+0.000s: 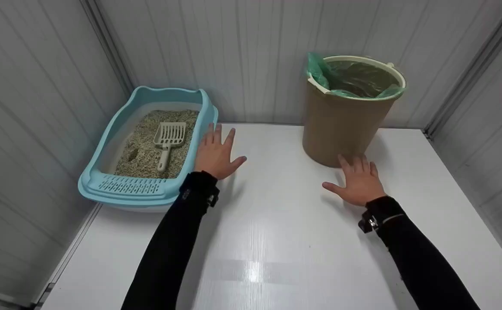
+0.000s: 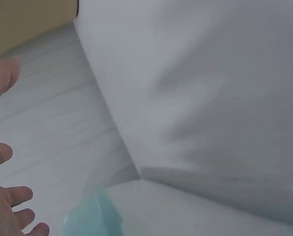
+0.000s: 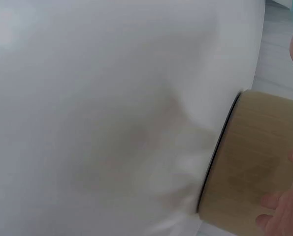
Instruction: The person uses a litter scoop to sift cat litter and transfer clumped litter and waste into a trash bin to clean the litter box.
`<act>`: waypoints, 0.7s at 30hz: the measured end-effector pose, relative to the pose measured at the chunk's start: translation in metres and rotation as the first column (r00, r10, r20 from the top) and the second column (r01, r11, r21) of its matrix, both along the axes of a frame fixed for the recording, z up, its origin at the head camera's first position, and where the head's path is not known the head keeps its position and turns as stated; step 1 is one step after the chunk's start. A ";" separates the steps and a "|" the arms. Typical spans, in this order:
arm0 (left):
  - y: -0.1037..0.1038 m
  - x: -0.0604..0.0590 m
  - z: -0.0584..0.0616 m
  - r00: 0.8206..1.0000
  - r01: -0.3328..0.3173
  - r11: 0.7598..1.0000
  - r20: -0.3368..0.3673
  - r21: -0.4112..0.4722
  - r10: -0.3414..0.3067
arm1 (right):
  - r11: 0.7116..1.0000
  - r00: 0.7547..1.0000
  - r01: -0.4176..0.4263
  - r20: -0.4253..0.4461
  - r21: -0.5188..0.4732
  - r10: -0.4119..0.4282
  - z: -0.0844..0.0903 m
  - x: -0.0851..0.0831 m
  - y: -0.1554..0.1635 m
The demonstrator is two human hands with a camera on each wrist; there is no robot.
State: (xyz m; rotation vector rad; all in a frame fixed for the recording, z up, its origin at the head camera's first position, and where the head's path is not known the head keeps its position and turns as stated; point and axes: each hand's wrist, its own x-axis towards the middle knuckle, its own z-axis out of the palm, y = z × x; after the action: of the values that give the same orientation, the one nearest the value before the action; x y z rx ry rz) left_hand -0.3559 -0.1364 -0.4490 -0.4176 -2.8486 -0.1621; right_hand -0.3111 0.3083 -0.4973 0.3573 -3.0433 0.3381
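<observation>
- Lowest in the head view, 2 black sleeves run up from the bottom edge toward the middle of the frame, each ending in a dark wrist strap that carries a camera.
- The white table fills the lower 2/3 of the frame; its bare centre lies between the 2 hands.
- The right hand, right of centre, lies palm down with fingers straight and slightly spread, holding nothing. Its fingertips reach the foot of the tan bin; whether they touch it I cannot tell, though the right wrist view shows a fingertip just beside the bin wall.
- The left hand, left of centre, also lies flat and released, fingers straight, thumb out to the right. It sits just beside the near right wall of the blue litter tray, close enough to steady or slide it.
- In the tray, at middle left, pale litter covers the floor, and a cream slotted scoop rests on it, handle toward the person, easy for the left hand to pick up.
- Farther back, upper right, the bin stands upright near the wall panels, its green liner bag folded over the rim so the mouth stays open.
</observation>
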 end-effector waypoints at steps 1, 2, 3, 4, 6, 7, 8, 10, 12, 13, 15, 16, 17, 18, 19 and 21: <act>-0.005 -0.002 0.002 1.000 -0.009 1.000 -0.012 0.006 0.009 | 1.000 1.000 -0.002 -0.002 -0.004 0.002 0.000 0.000 -0.001; -0.010 -0.004 0.005 1.000 -0.019 1.000 -0.015 0.013 0.019 | 1.000 1.000 -0.003 -0.004 -0.005 0.003 0.000 0.000 -0.001; -0.016 -0.005 0.007 0.999 -0.031 0.999 -0.013 0.026 0.032 | 1.000 1.000 -0.002 -0.003 -0.008 0.002 0.000 0.000 -0.002; -0.022 -0.006 0.009 0.999 -0.043 0.998 -0.012 0.037 0.044 | 1.000 1.000 -0.001 -0.001 -0.008 0.001 0.000 0.000 -0.002; -0.038 -0.007 0.015 0.998 -0.066 0.995 0.002 0.071 0.066 | 1.000 1.000 0.002 0.001 -0.004 -0.002 0.000 0.000 -0.003; -0.047 -0.007 0.017 0.997 -0.075 0.994 0.008 0.084 0.075 | 1.000 1.000 0.004 0.001 -0.001 -0.004 -0.001 0.000 -0.003; -0.057 -0.006 0.020 0.996 -0.086 0.992 0.021 0.098 0.084 | 1.000 1.000 0.005 0.001 0.001 -0.005 -0.001 -0.001 -0.003; -0.079 -0.004 0.025 0.993 -0.112 0.985 0.053 0.131 0.106 | 1.000 1.000 0.003 0.000 0.003 -0.003 -0.003 -0.001 -0.004; -0.103 -0.001 0.030 0.985 -0.153 0.974 0.110 0.165 0.135 | 1.000 1.000 -0.004 -0.003 -0.001 0.004 -0.004 -0.001 -0.006; -0.115 0.002 0.033 0.978 -0.176 0.966 0.144 0.188 0.150 | 1.000 1.000 -0.009 -0.006 0.001 0.009 -0.004 -0.001 -0.008; -0.140 0.005 0.039 0.960 -0.234 0.946 0.210 0.225 0.187 | 1.000 1.000 -0.018 -0.004 -0.001 0.018 -0.005 -0.002 -0.010; -0.152 0.007 0.041 0.950 -0.260 0.938 0.235 0.231 0.205 | 1.000 1.000 -0.021 -0.001 -0.004 0.021 -0.005 -0.002 -0.012; -0.163 0.008 0.043 0.942 -0.283 0.930 0.251 0.233 0.223 | 1.000 1.000 -0.023 0.001 -0.005 0.023 -0.005 -0.002 -0.013; -0.174 0.010 0.044 0.935 -0.303 0.924 0.262 0.233 0.241 | 1.000 1.000 -0.024 0.005 -0.004 0.024 -0.005 -0.002 -0.014; -0.184 0.011 0.044 0.928 -0.321 0.919 0.271 0.227 0.257 | 1.000 1.000 -0.023 0.009 -0.003 0.023 -0.005 -0.002 -0.015; -0.204 0.014 0.043 0.916 -0.352 0.913 0.276 0.204 0.291 | 1.000 1.000 -0.022 0.019 -0.003 0.022 -0.005 -0.002 -0.017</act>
State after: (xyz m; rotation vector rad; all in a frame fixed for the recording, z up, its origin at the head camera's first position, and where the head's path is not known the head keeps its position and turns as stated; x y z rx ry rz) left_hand -0.3423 -0.3402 -0.4063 0.1410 -3.0238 -0.5336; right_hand -0.3129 0.2909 -0.5024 0.3896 -3.0594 0.3495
